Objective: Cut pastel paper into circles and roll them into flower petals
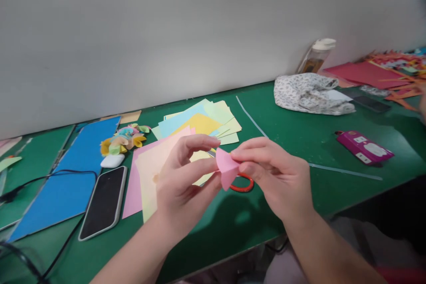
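A small curved piece of pink paper (226,168), shaped like a petal or shallow cone, is held above the table in front of me. My right hand (278,171) pinches its right side between thumb and fingers. From the left, the fingertips of my left hand (189,177) close on its other edge, with the index finger arched over the top. Below and behind the paper lies a pair of scissors with an orange-red handle (242,185); the hands and paper partly hide it. Sheets of pastel paper (203,122) are fanned out beyond my left hand.
Left on the green table are a phone (104,204), a white case (112,161), folded paper pieces (124,138), a blue board (71,177) and black cables. Right are a purple packet (364,147), a patterned cloth (308,93) and a bottle (316,57). A white partition (149,44) stands behind.
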Motion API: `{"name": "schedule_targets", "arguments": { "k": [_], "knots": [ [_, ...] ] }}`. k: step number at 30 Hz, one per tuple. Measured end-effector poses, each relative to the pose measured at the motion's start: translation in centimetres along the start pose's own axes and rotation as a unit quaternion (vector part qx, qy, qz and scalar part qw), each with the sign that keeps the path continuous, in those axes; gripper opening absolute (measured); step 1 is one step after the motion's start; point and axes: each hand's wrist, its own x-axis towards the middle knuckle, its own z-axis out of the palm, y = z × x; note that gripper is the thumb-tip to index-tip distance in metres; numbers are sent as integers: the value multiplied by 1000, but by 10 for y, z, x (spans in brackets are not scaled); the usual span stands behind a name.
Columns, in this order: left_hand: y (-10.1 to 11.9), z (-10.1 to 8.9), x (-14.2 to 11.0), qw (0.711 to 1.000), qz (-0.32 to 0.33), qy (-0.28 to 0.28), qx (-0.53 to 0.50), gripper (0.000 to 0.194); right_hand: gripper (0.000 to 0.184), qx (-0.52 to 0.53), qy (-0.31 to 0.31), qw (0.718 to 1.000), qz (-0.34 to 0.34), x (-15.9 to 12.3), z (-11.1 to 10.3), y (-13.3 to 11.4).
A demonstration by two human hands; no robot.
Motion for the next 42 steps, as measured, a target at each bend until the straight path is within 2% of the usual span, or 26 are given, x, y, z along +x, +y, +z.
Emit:
{"name": "schedule_targets", "arguments": {
  "k": [4,8,10,13,15,17,19,22,24,28,31,37,40,42],
  "knots": [
    [1,-5,0,997,42,-18,63,28,20,55,-16,997,41,1,0,0],
    [5,-6,0,996,27,-29,78,29,19,79,-26,994,68,3,1,0],
    [5,-4,0,998,-25,-14,53,27,18,64,-21,995,72,4,1,1],
    [4,0,2,985,-170,16,-35,20,24,24,-11,999,24,5,0,3],
    [4,2,5,956,-265,9,-124,15,32,-7,-25,999,-19,5,-1,4],
    [4,2,8,921,-329,-8,-208,12,38,-50,-42,996,-57,6,-2,4],
    [5,2,10,897,-362,-11,-255,12,35,-94,-47,991,-84,7,-3,4],
    [6,2,11,880,-384,-14,-279,7,27,-127,-38,986,-102,8,-3,4],
    [5,2,10,867,-405,-18,-289,2,25,-130,-30,986,-100,8,-3,4],
    [4,1,10,847,-442,-32,-293,9,21,-118,-18,988,-98,7,-3,5],
    [3,0,10,851,-436,-50,-290,15,20,-114,-8,989,-98,6,-3,7],
    [1,1,5,879,-381,-53,-280,35,14,-124,35,990,-66,4,1,9],
    [3,0,5,906,-341,-89,-234,35,11,-113,65,991,-18,3,4,7],
    [6,1,6,919,-337,-103,-175,27,11,-90,81,992,17,3,6,6]
  ]
}}
